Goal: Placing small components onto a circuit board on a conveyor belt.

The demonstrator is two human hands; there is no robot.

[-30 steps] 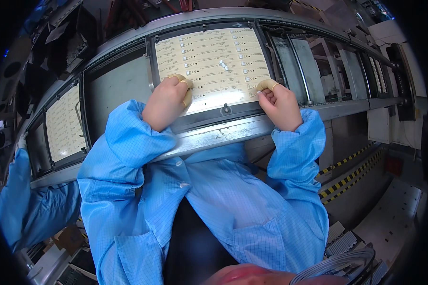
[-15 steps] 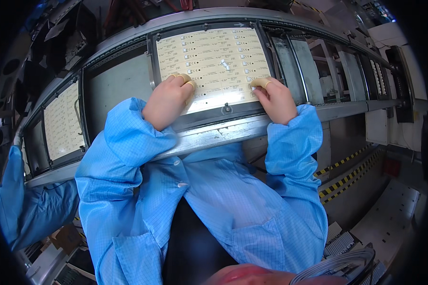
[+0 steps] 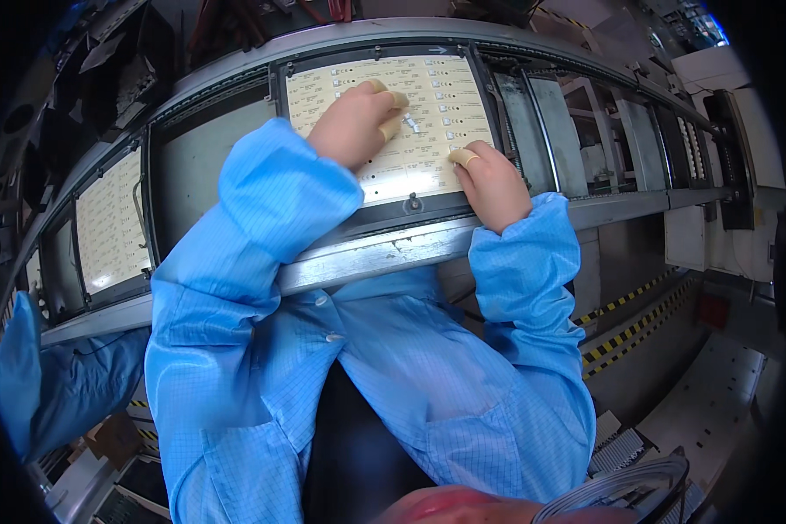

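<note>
A cream printed panel [image 3: 424, 166] lies in a black frame [image 3: 281, 105], with rows of small white connector-like parts on it. My left hand [image 3: 354, 127] reaches over the panel's middle, yellow finger cots on its fingertips. Its thumb and forefinger are apart beside a small loose heap of white parts [image 3: 412, 124]; nothing shows between them. At the panel's right side, my right hand [image 3: 495, 185] has its fingertips pressed together against the surface, also in finger cots. Whatever they pinch is hidden.
A metal rail [image 3: 384, 253] runs between me and the panel. Further left on the conveyor sits a second framed panel [image 3: 109, 223]. Another person's blue sleeve [image 3: 87, 384] is at the far left. Rollers and metal bars [image 3: 541, 131] continue to the right.
My left hand has moved up and right from the panel's left part to the loose white parts. My right hand has shifted slightly left, its fingers still together.
</note>
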